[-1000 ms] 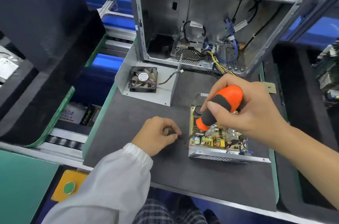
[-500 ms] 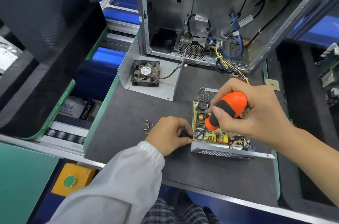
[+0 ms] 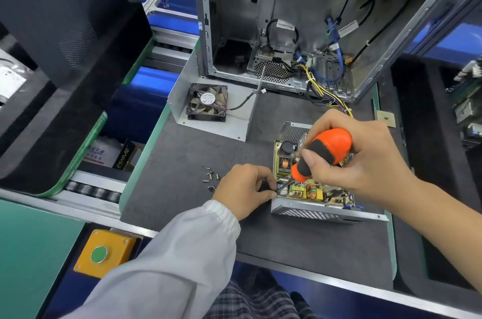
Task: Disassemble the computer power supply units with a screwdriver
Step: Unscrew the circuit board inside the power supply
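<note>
An opened power supply unit (image 3: 313,210) lies on the dark mat, its circuit board exposed. My right hand (image 3: 365,162) grips an orange and black screwdriver (image 3: 323,153), whose shaft slants down to the board's front left corner. My left hand (image 3: 245,189) rests against that corner, its fingers curled and pinching at the screwdriver's tip; what they pinch is too small to see. The removed cover (image 3: 229,130) with a black fan (image 3: 207,102) lies behind. Several loose screws (image 3: 211,178) lie just left of my left hand.
An open computer case (image 3: 313,18) stands at the back, with coloured cables trailing toward the unit. Black foam trays flank the mat (image 3: 182,188). A yellow box with a green button (image 3: 104,253) sits at the front left. A roller conveyor runs at the left.
My left hand moved right, from the bare mat to the unit's front left corner, uncovering the loose screws. The screwdriver's tip came down to that corner.
</note>
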Demonstrator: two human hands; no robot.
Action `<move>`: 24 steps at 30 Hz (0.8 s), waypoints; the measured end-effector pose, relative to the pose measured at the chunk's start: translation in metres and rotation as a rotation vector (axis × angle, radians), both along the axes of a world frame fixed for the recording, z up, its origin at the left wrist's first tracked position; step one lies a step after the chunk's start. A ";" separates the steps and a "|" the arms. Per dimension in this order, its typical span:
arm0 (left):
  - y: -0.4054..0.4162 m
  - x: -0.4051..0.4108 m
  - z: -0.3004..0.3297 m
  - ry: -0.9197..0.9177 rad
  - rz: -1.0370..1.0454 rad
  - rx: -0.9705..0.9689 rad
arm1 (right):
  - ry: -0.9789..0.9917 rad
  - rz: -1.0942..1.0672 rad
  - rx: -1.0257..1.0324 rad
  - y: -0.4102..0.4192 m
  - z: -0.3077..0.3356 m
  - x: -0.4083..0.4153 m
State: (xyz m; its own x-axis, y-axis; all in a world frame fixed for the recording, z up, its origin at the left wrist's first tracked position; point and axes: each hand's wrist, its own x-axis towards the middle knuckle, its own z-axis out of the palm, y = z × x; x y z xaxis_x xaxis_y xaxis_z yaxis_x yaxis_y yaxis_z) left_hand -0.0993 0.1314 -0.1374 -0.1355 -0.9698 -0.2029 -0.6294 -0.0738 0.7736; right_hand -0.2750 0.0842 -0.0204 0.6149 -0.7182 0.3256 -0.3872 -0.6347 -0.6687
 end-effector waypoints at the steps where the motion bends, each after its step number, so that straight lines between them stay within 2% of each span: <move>1: 0.000 0.000 -0.001 -0.006 0.002 -0.003 | 0.008 0.003 0.020 0.000 0.001 0.001; 8: 0.000 0.004 0.005 -0.005 -0.031 0.002 | 0.231 0.129 0.144 -0.012 0.022 0.004; 13: -0.004 0.017 0.023 0.182 -0.045 -0.011 | 0.400 0.211 0.157 -0.015 0.042 -0.001; 19: -0.012 0.023 0.055 0.472 -0.223 -0.039 | 0.560 0.345 0.368 -0.023 0.062 -0.006; 24: -0.020 0.007 0.069 0.506 -0.348 -0.090 | 0.733 0.433 0.389 -0.025 0.074 -0.005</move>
State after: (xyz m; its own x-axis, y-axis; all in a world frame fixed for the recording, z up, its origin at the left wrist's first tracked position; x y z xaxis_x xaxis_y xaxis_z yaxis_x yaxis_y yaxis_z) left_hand -0.0927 0.1113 -0.0686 -0.5047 -0.8619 0.0494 -0.1585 0.1488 0.9761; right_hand -0.2798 0.0595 0.0532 0.8113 -0.3556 -0.4641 -0.5783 -0.6051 -0.5472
